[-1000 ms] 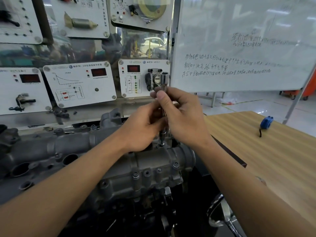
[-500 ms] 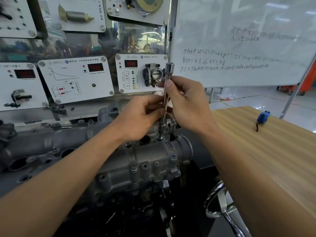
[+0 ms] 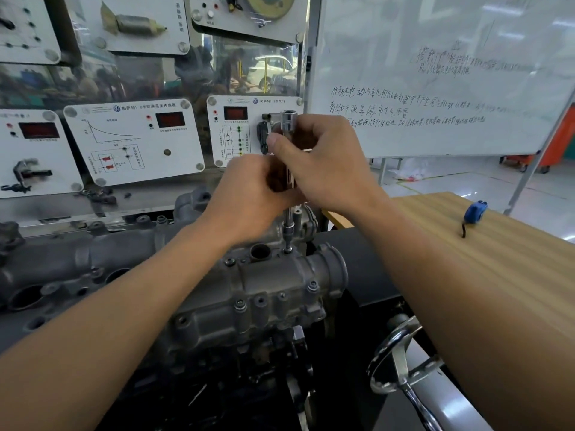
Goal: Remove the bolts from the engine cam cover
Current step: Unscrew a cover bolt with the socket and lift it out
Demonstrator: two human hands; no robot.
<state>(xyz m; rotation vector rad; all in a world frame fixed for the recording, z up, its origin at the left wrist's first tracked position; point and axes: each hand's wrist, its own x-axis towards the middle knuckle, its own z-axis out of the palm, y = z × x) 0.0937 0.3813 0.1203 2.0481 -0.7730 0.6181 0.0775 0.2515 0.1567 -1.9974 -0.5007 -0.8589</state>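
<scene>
Your left hand and right hand both curl round the upright socket wrench. Its tip is seated on a bolt at the cam cover's far right end. A blue tape measure lies near the wooden surface's far edge. A whiteboard stands behind.

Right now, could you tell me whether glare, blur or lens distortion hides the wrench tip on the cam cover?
Head view: the socket wrench tip meets the cam cover sharp and evenly lit; ceiling-light glare washes the whiteboard; the clear panel behind reflects a workshop; wide-angle stretch swells the left forearm and right forearm low down.
</scene>
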